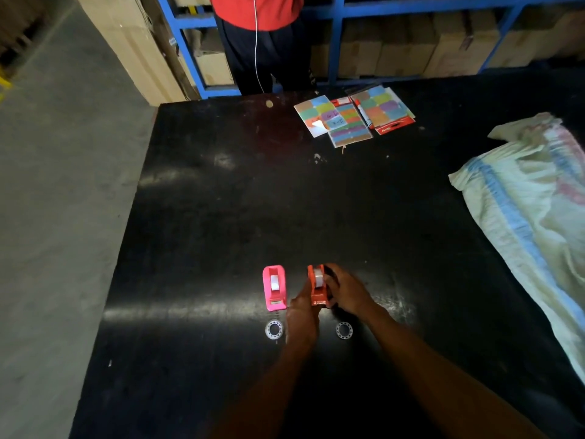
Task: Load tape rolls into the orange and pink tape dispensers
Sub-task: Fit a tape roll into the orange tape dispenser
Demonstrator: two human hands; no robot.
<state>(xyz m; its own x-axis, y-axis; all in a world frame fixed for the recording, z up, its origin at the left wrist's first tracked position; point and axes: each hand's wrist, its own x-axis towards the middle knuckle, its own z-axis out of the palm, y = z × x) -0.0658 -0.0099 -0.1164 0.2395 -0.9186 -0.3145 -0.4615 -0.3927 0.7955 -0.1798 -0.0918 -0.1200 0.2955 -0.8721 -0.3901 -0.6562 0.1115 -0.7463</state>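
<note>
The orange tape dispenser (317, 285) stands on the black table (221, 217) near its front, with a tape roll (318, 278) seated in its cradle. My right hand (346, 290) grips its right side. My left hand (302, 316) holds its near left end, thumb against the body. Just to the left stands the pink tape dispenser (274, 287), also with a roll (274, 282) in it, untouched. Two clear ring-shaped tape rolls lie flat on the table: one (274, 330) below the pink dispenser, the other (344, 330) under my right wrist.
Coloured sticky-note packs and a marker (354, 117) lie at the table's far side. A large woven sack (531, 223) covers the right edge. A person in a red top (256, 33) stands beyond the table, in front of blue shelving with cartons.
</note>
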